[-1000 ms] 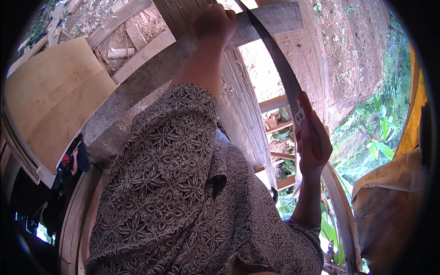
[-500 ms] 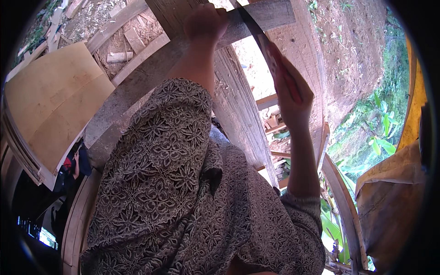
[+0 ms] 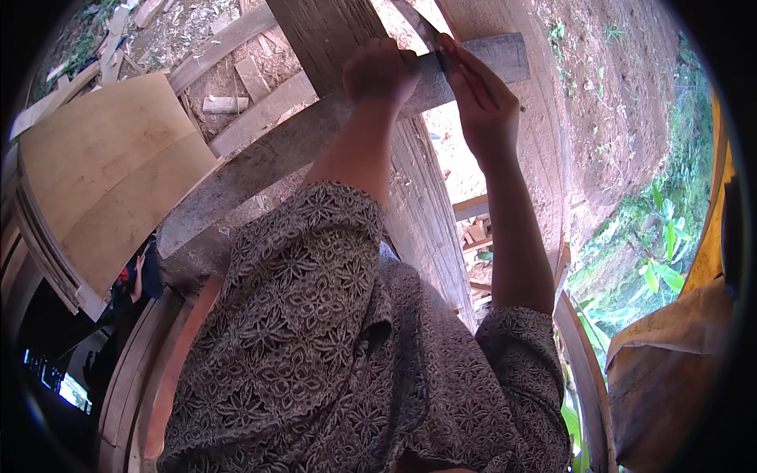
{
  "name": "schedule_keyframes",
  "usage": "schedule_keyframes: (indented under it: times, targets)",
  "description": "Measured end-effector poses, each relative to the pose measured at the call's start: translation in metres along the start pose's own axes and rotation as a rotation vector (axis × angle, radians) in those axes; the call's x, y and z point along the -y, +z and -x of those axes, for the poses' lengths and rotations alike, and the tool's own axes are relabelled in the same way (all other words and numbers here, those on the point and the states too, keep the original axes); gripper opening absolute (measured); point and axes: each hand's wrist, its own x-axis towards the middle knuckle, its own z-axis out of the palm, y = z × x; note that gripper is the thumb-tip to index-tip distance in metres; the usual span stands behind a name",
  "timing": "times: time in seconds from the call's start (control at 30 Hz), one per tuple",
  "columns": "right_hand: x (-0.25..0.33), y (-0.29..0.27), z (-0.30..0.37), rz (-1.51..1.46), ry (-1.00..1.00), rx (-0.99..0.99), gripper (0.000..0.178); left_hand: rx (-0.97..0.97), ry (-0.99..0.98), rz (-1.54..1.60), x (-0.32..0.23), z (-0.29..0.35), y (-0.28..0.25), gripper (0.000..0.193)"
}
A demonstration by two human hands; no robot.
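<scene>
Near the top middle, my left hand (image 3: 382, 72) is closed in a fist over a grey wooden plank (image 3: 505, 59) and presses on it where it crosses a thick weathered beam (image 3: 323, 39). My right hand (image 3: 487, 110) wraps round the red and dark handle of a handsaw (image 3: 473, 83). The saw's blade slants away up and to the left, at the plank's edge just right of my left fist. Its far end runs to the top of the view. Whether the teeth are in a cut is hidden by the hands.
A tan plywood sheet (image 3: 118, 173) lies at the left. Wood offcuts (image 3: 225, 105) and shavings litter the ground beyond it. A wide board (image 3: 505, 158) runs along the right of the beam. A brown tarp (image 3: 670, 370) hangs at lower right. Another person's arm (image 3: 138, 277) shows at lower left.
My right hand has pushed the saw forward, bringing its handle close to the plank. My left hand keeps its hold on the plank, and the whole view has shifted slightly.
</scene>
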Motion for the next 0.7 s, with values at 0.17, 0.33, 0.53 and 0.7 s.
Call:
schedule_keyframes:
  times: [0.17,0.33,0.53,0.7]
  targets:
    - [0.014,-0.029,0.060,0.214,0.073,0.001,0.036,-0.035,-0.024,0.015,0.005,-0.004,-0.007,0.041]
    - [0.113,-0.108,0.192,0.113,0.202,0.078,0.044,0.016,-0.016,0.019,0.007,-0.008,-0.008,0.047]
    - [0.109,-0.114,0.180,0.117,0.138,0.155,0.045,-0.053,-0.015,-0.014,0.012,-0.006,-0.006,0.039]
    - [-0.003,-0.016,0.030,0.138,0.063,-0.039,0.032,-0.042,0.044,0.012,0.002,0.001,0.002,0.038]
